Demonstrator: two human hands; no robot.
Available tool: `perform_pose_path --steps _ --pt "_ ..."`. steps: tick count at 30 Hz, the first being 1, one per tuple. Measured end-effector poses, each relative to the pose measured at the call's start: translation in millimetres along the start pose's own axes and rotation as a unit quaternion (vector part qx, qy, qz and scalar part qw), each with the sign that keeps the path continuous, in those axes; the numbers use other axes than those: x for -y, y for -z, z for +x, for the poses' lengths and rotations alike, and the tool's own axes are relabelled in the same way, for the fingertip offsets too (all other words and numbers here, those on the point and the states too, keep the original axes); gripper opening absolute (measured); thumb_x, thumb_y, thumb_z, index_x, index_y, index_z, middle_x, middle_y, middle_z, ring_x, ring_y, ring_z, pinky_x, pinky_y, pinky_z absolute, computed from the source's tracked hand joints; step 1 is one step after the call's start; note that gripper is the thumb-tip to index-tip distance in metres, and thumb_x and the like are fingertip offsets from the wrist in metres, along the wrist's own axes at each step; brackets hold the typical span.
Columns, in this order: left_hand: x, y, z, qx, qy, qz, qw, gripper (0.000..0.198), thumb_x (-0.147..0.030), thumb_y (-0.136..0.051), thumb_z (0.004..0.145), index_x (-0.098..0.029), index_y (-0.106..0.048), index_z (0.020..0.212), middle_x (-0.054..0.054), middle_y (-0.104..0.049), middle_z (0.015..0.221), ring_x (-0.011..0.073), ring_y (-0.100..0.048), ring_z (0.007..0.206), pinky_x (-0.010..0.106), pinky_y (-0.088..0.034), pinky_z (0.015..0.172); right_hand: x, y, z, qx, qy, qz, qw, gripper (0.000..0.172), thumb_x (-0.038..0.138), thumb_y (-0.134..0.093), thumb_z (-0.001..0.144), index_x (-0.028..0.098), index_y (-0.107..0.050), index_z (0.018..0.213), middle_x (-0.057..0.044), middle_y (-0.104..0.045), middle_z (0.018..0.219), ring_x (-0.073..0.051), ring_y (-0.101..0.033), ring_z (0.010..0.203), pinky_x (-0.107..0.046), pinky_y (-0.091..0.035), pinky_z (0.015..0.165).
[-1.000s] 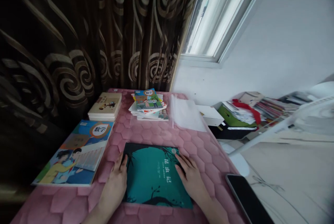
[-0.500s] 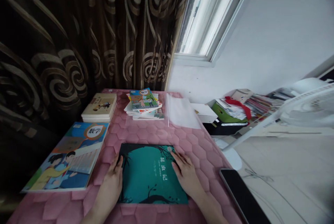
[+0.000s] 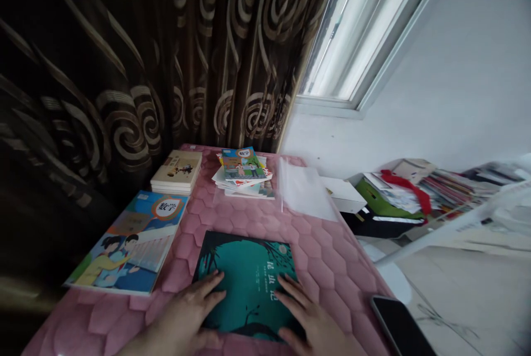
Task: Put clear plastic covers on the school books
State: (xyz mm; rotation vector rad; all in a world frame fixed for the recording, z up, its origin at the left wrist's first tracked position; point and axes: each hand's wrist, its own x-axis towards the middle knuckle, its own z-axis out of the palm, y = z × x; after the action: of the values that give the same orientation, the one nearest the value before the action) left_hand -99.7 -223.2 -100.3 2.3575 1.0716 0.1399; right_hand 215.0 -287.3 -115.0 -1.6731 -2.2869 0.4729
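Observation:
A green book (image 3: 244,284) with a dark tree border and white characters lies flat on the pink quilted surface (image 3: 253,219). My left hand (image 3: 193,309) rests over its left edge, fingers apart on the cover. On the right part of the cover lies my right hand (image 3: 305,312), its fingers spread near the white title. To the left is a large blue textbook (image 3: 133,245), with a stack of beige books (image 3: 177,171) behind it. Farther back, a smaller blue textbook (image 3: 243,164) tops a pile of books and papers.
Clear plastic sleeves (image 3: 305,190) lie at the back right, near a white box (image 3: 343,194). A black phone-like device (image 3: 402,325) is at the right edge. Beyond it stand a white fan (image 3: 452,218) and piled papers (image 3: 398,195). A dark curtain (image 3: 166,57) hangs behind.
Both hands have moved from the book's sides onto its cover, lower down. The view has shifted, so the surroundings appear farther right.

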Motion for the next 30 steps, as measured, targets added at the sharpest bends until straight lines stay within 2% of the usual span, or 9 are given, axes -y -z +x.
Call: perform_pose_path --steps 3,7,13,17,21,23,27,28,30 --pt "-1 5.1 1 0.018 0.022 -0.024 0.999 0.064 -0.019 -0.07 0.072 -0.032 -0.055 0.133 0.002 -0.038 0.151 0.0255 -0.04 0.137 0.041 -0.037 0.111 5 2 -9 0.022 0.023 0.012 0.999 0.06 0.034 -0.071 0.076 0.029 -0.056 0.134 -0.004 -0.042 0.147 -0.03 -0.042 0.134 -0.044 -0.04 0.109" --pt "2 6.7 4 0.002 0.011 -0.035 0.999 0.058 -0.018 -0.067 0.074 -0.033 -0.058 0.129 0.002 -0.042 0.149 0.025 -0.043 0.134 0.041 -0.038 0.111 4 -1 -10 0.026 0.024 0.025 0.999 0.065 0.027 -0.073 0.072 0.029 -0.055 0.134 -0.005 -0.04 0.147 -0.031 -0.04 0.135 -0.047 -0.037 0.111" --pt "3 7.1 0 0.015 -0.008 -0.022 1.0 0.063 -0.016 -0.068 0.071 -0.034 -0.056 0.131 0.001 -0.036 0.152 0.0257 -0.04 0.136 0.042 -0.039 0.111 7 7 -6 0.035 0.022 0.027 0.999 0.06 0.023 -0.07 0.076 0.032 -0.055 0.134 -0.003 -0.043 0.145 -0.029 -0.042 0.134 -0.045 -0.04 0.109" --pt "1 9.5 -2 0.006 -0.03 -0.009 0.999 0.058 -0.017 -0.066 0.074 -0.035 -0.058 0.129 0.0 -0.043 0.149 0.0254 -0.044 0.134 0.042 -0.04 0.11 16 20 -4 0.058 0.028 0.027 0.998 0.045 0.028 -0.065 0.083 0.031 -0.061 0.127 -0.002 -0.051 0.139 -0.028 -0.047 0.13 -0.044 -0.043 0.106" --pt "4 16.2 -6 -0.068 -0.092 0.012 0.993 0.038 -0.028 -0.061 0.084 -0.035 -0.064 0.121 0.001 -0.063 0.131 0.0229 -0.057 0.122 0.038 -0.045 0.106 19 28 -4 0.048 0.036 0.064 0.996 0.033 0.032 -0.053 0.091 0.032 -0.065 0.122 -0.001 -0.061 0.129 -0.024 -0.056 0.122 -0.04 -0.046 0.104" --pt "9 21.4 -7 -0.109 -0.097 0.006 0.989 0.029 -0.033 -0.057 0.087 -0.034 -0.068 0.114 0.001 -0.071 0.117 0.0204 -0.064 0.111 0.034 -0.049 0.101 16 31 -3 0.033 0.024 0.062 0.997 0.032 0.033 -0.047 0.094 0.032 -0.067 0.118 0.0 -0.068 0.12 -0.022 -0.065 0.109 -0.036 -0.051 0.096" --pt "21 30.4 6 -0.206 -0.008 -0.101 0.973 0.026 -0.043 -0.054 0.087 -0.027 -0.073 0.093 0.002 -0.075 0.091 0.0181 -0.07 0.086 0.026 -0.055 0.079 7 41 10 -0.037 -0.011 -0.033 0.999 0.037 0.038 -0.038 0.098 0.029 -0.073 0.101 -0.003 -0.076 0.086 -0.02 -0.07 0.074 -0.029 -0.053 0.067" --pt "23 32.1 14 -0.23 0.025 -0.135 0.963 0.027 -0.046 -0.054 0.086 -0.025 -0.072 0.089 0.002 -0.075 0.086 0.0181 -0.069 0.08 0.026 -0.055 0.073 6 46 16 -0.063 -0.013 -0.064 0.996 0.039 0.039 -0.037 0.098 0.027 -0.074 0.097 -0.004 -0.075 0.082 -0.02 -0.069 0.071 -0.029 -0.052 0.065" --pt "26 35.9 34 -0.28 0.083 -0.188 0.938 0.03 -0.049 -0.056 0.081 -0.022 -0.068 0.087 0.002 -0.072 0.079 0.0185 -0.067 0.073 0.027 -0.054 0.067 11 57 34 -0.133 -0.005 -0.118 0.984 0.04 0.038 -0.036 0.098 0.024 -0.073 0.099 -0.007 -0.075 0.09 -0.022 -0.069 0.08 -0.033 -0.052 0.071"
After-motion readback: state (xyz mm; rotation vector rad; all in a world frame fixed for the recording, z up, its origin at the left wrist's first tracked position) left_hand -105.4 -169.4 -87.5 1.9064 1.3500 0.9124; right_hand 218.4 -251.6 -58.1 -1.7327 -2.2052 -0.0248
